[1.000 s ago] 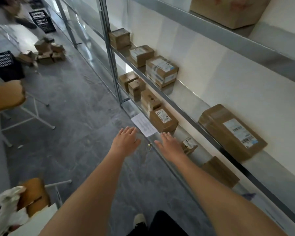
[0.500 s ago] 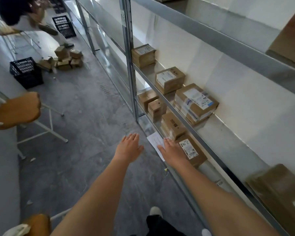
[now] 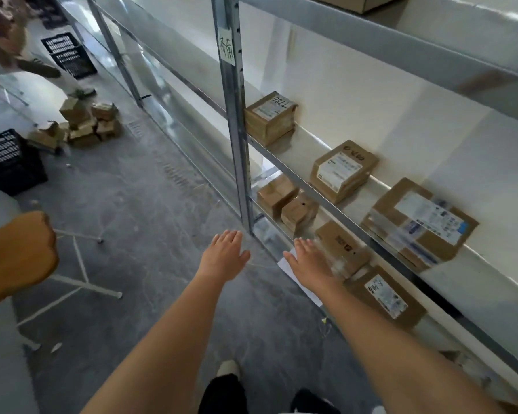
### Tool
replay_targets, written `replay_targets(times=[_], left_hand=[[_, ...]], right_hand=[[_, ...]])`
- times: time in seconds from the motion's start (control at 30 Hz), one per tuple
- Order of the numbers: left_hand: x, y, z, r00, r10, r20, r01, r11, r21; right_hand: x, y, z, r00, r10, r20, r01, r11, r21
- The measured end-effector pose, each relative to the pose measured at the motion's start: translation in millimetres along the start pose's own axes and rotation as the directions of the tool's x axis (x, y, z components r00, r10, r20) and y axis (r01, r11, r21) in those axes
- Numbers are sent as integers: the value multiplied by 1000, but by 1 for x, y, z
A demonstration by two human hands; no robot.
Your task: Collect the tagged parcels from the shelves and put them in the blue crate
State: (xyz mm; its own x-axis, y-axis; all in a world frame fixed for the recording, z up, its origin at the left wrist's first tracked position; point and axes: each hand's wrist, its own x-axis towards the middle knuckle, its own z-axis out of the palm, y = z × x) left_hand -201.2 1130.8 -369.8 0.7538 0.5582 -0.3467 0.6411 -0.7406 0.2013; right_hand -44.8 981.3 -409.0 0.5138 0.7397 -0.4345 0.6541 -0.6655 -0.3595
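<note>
Both my arms reach forward over the grey floor beside a metal shelf rack (image 3: 237,150). My left hand (image 3: 223,258) is flat, fingers apart, holding nothing. My right hand (image 3: 310,261) is also spread and empty, just in front of a brown parcel (image 3: 346,249) on the low shelf. Another labelled parcel (image 3: 385,295) lies beside my right wrist. On the shelf above sit three labelled cardboard parcels: one marked 7786 (image 3: 269,116), a middle one (image 3: 341,170) and a large taped one (image 3: 419,222). No blue crate is in view.
Two small boxes (image 3: 287,200) stand further along the low shelf. A white sheet (image 3: 299,279) lies on the floor under my right hand. Black crates (image 3: 11,161) (image 3: 69,55) and a pile of boxes (image 3: 81,124) lie ahead left. A chair seat (image 3: 15,255) is at left. Another person (image 3: 9,43) stands far left.
I have moved forward along the rack, so the parcels slid toward me and to the right. Both hands stay spread and empty, the right one now nearer the low-shelf parcel.
</note>
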Motion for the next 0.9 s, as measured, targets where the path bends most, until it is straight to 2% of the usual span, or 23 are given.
replay_targets(times=[0.17, 0.27, 0.37, 0.73, 0.9], left_hand=[[50, -55, -26, 995, 75, 62, -77, 997, 30], [86, -65, -34, 985, 129, 117, -134, 991, 31], [126, -70, -38, 975, 188, 115, -192, 981, 23], [229, -103, -58, 958, 247, 147, -241, 969, -59], [272, -125, -48, 920, 313, 235, -309, 950, -54]], right_hand=[[35, -43, 17, 994, 108, 26, -110, 989, 97], [58, -50, 17, 986, 168, 15, -168, 972, 165], [88, -48, 16, 972, 232, 27, -233, 949, 213], [181, -68, -4, 933, 358, 32, -347, 874, 340], [218, -80, 16, 874, 485, 30, -446, 776, 445]])
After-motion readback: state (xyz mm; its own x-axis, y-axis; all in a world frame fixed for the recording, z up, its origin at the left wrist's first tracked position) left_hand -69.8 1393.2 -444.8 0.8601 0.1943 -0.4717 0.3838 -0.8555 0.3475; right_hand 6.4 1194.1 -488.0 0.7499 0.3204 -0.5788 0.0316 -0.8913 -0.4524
